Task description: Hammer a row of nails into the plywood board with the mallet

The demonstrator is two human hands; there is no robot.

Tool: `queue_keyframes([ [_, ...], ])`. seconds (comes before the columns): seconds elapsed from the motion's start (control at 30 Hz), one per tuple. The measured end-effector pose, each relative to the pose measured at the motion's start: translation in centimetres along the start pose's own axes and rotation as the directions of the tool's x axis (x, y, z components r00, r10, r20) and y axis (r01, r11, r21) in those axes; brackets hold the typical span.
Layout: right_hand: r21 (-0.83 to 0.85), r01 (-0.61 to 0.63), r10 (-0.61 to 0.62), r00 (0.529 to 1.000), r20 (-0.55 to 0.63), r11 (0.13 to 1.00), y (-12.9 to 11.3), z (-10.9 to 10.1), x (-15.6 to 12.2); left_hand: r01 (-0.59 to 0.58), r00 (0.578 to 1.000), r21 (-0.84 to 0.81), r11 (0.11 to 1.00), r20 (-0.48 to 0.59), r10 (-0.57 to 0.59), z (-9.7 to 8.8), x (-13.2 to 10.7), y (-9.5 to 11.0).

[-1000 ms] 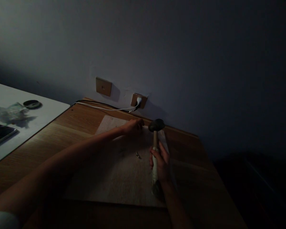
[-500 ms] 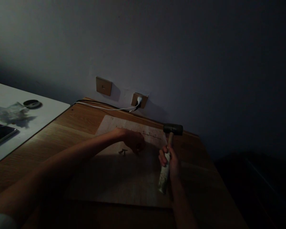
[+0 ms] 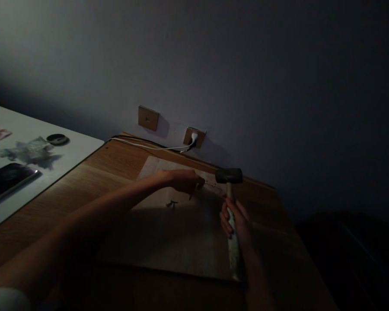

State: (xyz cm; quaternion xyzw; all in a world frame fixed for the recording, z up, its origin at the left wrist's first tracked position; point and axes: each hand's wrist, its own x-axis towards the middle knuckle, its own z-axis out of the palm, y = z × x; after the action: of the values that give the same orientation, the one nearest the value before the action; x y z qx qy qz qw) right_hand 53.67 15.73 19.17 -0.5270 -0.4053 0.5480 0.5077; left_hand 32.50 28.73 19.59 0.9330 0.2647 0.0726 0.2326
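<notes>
My right hand point(image 3: 236, 219) is wrapped round the pale, worn handle of a hammer point(image 3: 228, 176). Its dark head is raised over the right side of a thin wooden board point(image 3: 168, 242). Over the far part of the board, my left hand point(image 3: 187, 181) has its fingers pinched together. A thin pale nail point(image 3: 190, 197) seems to stick down from them, though the dim light blurs it. Just left of and below that hand lie a few loose nails point(image 3: 171, 204). Beyond its fingertips, a row of small nails point(image 3: 210, 184) runs along the board's far edge, partly hidden by the hand.
The board lies on a brown wooden table point(image 3: 100, 166) against the wall. A white cable point(image 3: 149, 147) leads to a plug in the wall socket point(image 3: 199, 137). On a white surface at left are a phone point(image 3: 11, 179), a crumpled plastic bag point(image 3: 35, 151) and a round dark lid point(image 3: 57, 139).
My left hand has moved slightly right and up, toward the nail row. The hammer has become more upright, its head shifting left and its handle end right. The view has shifted left a little.
</notes>
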Motion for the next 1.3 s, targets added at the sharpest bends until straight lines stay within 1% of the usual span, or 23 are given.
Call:
queue_keyframes([
  [0.03,-0.059,-0.028,0.029,1.000,0.007,0.998,0.1,0.1,0.0,0.026,0.996,-0.045,0.999,-0.083,-0.029,0.2,-0.1,-0.8],
  [0.07,-0.124,-0.045,0.047,0.999,0.013,0.991,0.3,0.1,0.0,0.058,0.984,-0.092,0.994,-0.166,-0.073,0.4,-0.3,-1.5],
  [0.1,-0.190,-0.049,0.053,0.998,0.018,0.981,0.5,0.2,0.0,0.095,0.961,-0.139,0.986,-0.244,-0.127,0.8,-0.5,-2.2],
  [0.17,-0.305,-0.033,0.051,0.997,0.050,0.952,1.1,0.5,0.0,0.159,0.906,-0.231,0.960,-0.352,-0.235,1.6,-0.7,-3.3],
  [0.23,-0.385,-0.020,0.060,0.994,0.092,0.923,1.8,0.7,-0.4,0.191,0.855,-0.301,0.934,-0.417,-0.310,2.4,-0.9,-4.0],
  [0.27,-0.413,-0.027,0.074,0.992,0.099,0.911,2.1,0.8,-0.6,0.197,0.837,-0.324,0.925,-0.436,-0.331,2.6,-1.0,-4.1],
  [0.33,-0.455,-0.062,0.112,0.990,0.083,0.888,2.6,0.9,-1.4,0.196,0.824,-0.341,0.919,-0.451,-0.343,2.8,-1.1,-4.3],
  [0.43,-0.501,-0.117,0.160,0.986,0.045,0.857,3.5,0.8,-2.6,0.185,0.849,-0.319,0.930,-0.425,-0.315,2.8,-1.1,-4.5],
  [0.53,-0.480,-0.122,0.146,0.989,0.012,0.869,4.4,0.6,-3.4,0.182,0.869,-0.278,0.943,-0.402,-0.287,2.9,-1.0,-4.8],
  [0.6,-0.420,-0.120,0.122,0.992,-0.021,0.900,5.0,0.5,-3.6,0.192,0.871,-0.259,0.947,-0.399,-0.286,3.0,-1.0,-5.0],
  [0.67,-0.369,-0.140,0.132,0.990,-0.046,0.919,5.4,0.7,-3.8,0.204,0.869,-0.245,0.948,-0.401,-0.290,3.2,-1.0,-5.1],
  [0.8,-0.348,-0.209,0.189,0.978,-0.092,0.914,5.5,1.4,-4.1,0.215,0.862,-0.247,0.945,-0.407,-0.302,3.2,-0.9,-5.1],
  [0.9,-0.342,-0.236,0.219,0.972,-0.088,0.910,5.4,1.8,-4.4,0.203,0.861,-0.285,0.937,-0.404,-0.309,3.2,-0.7,-5.0],
  [1.0,-0.360,-0.214,0.200,0.977,-0.076,0.908,5.4,1.8,-4.5,0.169,0.879,-0.284,0.944,-0.390,-0.275,3.1,-0.4,-4.9],
  [1.13,-0.355,-0.202,0.195,0.979,-0.056,0.913,5.4,1.8,-4.4,0.154,0.900,-0.212,0.965,-0.373,-0.226,3.1,-0.3,-4.7],
  [1.3,-0.323,-0.151,0.150,0.988,-0.027,0.934,5.1,2.2,-4.2,0.119,0.900,-0.079,0.990,-0.413,-0.141,3.5,-0.2,-5.1],
])
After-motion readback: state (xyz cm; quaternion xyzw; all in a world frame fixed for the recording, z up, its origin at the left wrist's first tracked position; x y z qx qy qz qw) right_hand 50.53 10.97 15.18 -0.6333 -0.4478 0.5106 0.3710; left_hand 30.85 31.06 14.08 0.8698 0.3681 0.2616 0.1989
